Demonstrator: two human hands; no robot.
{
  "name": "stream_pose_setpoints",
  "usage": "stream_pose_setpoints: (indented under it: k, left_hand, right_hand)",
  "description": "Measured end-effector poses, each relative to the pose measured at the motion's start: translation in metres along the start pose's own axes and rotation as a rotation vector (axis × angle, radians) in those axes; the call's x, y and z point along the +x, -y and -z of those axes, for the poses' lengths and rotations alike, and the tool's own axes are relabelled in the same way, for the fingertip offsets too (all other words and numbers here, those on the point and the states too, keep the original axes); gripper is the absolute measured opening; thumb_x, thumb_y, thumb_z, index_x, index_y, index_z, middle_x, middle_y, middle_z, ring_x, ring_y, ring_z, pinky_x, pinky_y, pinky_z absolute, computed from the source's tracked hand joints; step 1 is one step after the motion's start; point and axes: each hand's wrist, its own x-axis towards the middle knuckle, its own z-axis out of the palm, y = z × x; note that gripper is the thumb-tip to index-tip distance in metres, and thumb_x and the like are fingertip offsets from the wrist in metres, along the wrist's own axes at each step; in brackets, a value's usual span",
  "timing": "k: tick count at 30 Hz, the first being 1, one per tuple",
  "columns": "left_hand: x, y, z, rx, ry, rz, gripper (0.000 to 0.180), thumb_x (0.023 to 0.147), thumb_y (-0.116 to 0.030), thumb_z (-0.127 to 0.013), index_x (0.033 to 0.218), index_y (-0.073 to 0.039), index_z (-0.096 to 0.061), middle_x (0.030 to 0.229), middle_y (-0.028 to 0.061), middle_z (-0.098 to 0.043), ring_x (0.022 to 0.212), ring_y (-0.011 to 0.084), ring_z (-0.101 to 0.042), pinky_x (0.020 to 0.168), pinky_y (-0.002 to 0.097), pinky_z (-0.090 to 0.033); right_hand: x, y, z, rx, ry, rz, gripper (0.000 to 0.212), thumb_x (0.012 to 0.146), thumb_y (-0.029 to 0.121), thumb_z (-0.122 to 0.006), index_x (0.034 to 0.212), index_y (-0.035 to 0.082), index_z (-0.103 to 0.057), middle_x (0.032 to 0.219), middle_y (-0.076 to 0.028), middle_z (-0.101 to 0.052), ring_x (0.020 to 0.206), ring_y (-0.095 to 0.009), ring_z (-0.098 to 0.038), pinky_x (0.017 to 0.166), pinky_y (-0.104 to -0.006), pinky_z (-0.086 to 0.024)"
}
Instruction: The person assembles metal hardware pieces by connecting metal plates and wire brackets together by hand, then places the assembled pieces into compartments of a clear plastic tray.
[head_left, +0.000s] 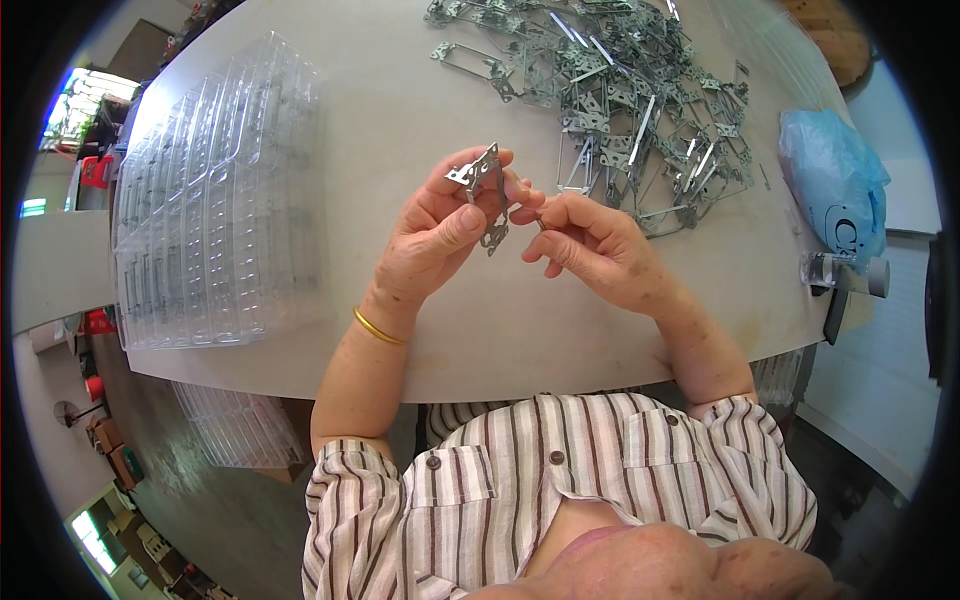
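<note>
Above the near half of the table, my left hand (430,235) grips a thin stamped metal bracket (474,176) with holes and bent ends. Its thumb lies across the front, and the fingers sit behind the piece. My right hand (605,245) is close beside it, thumb and forefinger pinched together near the bracket's right edge. Something small and dark shows at that fingertip pinch, too little of it to name. Beyond my hands, a loose heap of similar metal brackets (600,95) spreads over the far right of the table, tangled and overlapping.
A stack of clear plastic trays (215,210) stands on the left of the pale table (390,110). At the right edge are a blue plastic bag (830,180) and a clear container (848,272) on its side. More clear trays (240,425) sit below the table's left front edge.
</note>
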Motion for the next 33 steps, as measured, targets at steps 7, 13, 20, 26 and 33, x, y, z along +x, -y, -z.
stream_pose_setpoints:
  k: [7, 13, 20, 26, 33]
  left_hand:
    - [0.001, 0.003, 0.002, 0.023, 0.018, -0.065, 0.053, 0.101, -0.020, -0.057, 0.150, -0.013, -0.037, 0.144, 0.0150, -0.053, 0.139, 0.0349, -0.044, 0.117, 0.0539, -0.030]
    - [0.001, 0.003, 0.000, 0.037, -0.032, -0.036, 0.043, 0.100, -0.015, -0.055, 0.142, -0.012, -0.042, 0.142, 0.0241, -0.051, 0.137, 0.0363, -0.047, 0.115, 0.0551, -0.034]
    - [-0.001, -0.006, 0.004, 0.020, -0.203, 0.139, 0.025, 0.101, -0.022, -0.053, 0.115, -0.001, -0.053, 0.123, 0.0239, -0.064, 0.111, 0.0351, -0.067, 0.094, 0.0487, -0.055]
    - [-0.001, -0.012, 0.001, 0.172, -0.117, 0.373, 0.024, 0.103, -0.023, -0.055, 0.092, -0.002, -0.060, 0.103, 0.0193, -0.071, 0.074, 0.0209, -0.071, 0.064, 0.0336, -0.060]
    - [0.002, -0.007, -0.003, 0.157, -0.238, 0.292, 0.024, 0.103, -0.021, -0.057, 0.090, -0.002, -0.061, 0.106, 0.0172, -0.071, 0.072, 0.0144, -0.068, 0.052, 0.0247, -0.056]
  right_hand:
    - [0.005, -0.012, -0.001, 0.215, 0.033, -0.022, 0.013, 0.101, 0.013, -0.060, 0.106, 0.001, -0.059, 0.102, -0.005, -0.065, 0.092, -0.013, -0.068, 0.075, -0.0277, -0.058]
    - [0.007, -0.012, 0.010, 0.205, -0.141, 0.043, 0.009, 0.100, 0.010, -0.062, 0.101, 0.002, -0.059, 0.097, -0.004, -0.064, 0.086, -0.012, -0.066, 0.073, -0.0275, -0.057]
    - [0.008, -0.004, 0.022, -0.506, -0.217, 0.442, 0.013, 0.091, 0.000, -0.069, 0.094, 0.001, -0.057, 0.093, -0.009, -0.062, 0.074, -0.014, -0.059, 0.066, -0.0273, -0.051]
    - [0.009, -0.008, 0.021, -0.568, -0.205, 0.514, 0.012, 0.092, 0.000, -0.068, 0.098, 0.001, -0.057, 0.096, -0.011, -0.064, 0.072, -0.014, -0.062, 0.061, -0.0278, -0.051]
    - [0.004, 0.003, 0.020, -0.332, -0.451, 0.192, 0.008, 0.098, 0.009, -0.065, 0.099, 0.003, -0.058, 0.073, -0.001, -0.063, 0.063, -0.006, -0.058, 0.055, -0.0228, -0.046]
